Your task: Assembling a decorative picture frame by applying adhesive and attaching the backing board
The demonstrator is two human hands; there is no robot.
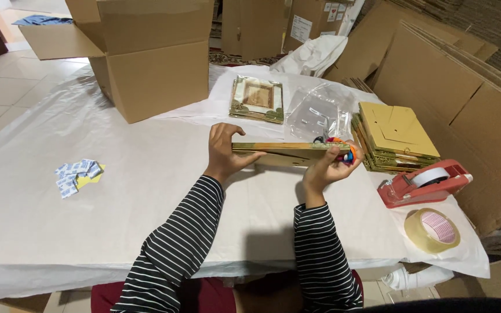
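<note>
Gold-edged picture frame (288, 152), held edge-on just above the white-covered bench (146, 191) — left hand (225, 152) clenched on its left end, right hand (329, 165) grasping the right end together with a small multicoloured object (346, 152). Risk: the crowded right grip may slip, tipping the frame onto the bench — or knocking the frame stack (395, 139) just beside it.

Packing room, probably, open cardboard boxes (146, 52), tape dispenser (424, 182), paper-covered table (88, 232)
</note>
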